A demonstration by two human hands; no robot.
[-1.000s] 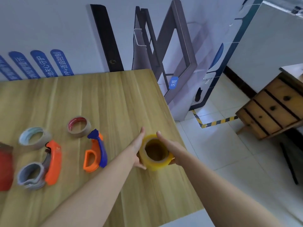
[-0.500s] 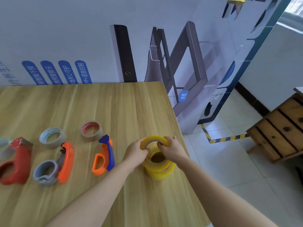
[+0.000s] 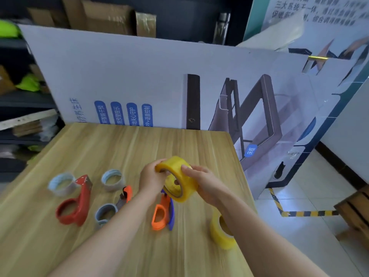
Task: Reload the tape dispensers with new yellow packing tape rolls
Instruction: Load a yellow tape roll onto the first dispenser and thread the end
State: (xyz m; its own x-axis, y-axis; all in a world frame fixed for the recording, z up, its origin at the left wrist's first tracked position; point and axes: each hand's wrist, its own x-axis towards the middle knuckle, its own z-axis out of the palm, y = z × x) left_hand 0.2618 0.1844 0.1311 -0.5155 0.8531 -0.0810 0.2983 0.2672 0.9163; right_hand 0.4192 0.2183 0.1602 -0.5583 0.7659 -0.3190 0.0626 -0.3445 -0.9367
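Together, left hand (image 3: pixel 149 178) and right hand (image 3: pixel 201 182) grip yellow roll (image 3: pixel 187 187), partly hiding orange dispenser (image 3: pixel 159 214)

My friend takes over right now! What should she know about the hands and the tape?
Left hand and right hand both grip one yellow roll, held above the table.
A second yellow roll stands on the table by the right forearm.
Orange-and-blue dispenser, orange dispenser and red dispenser lie on the table; none shows yellow tape.
Left: load the rolls.
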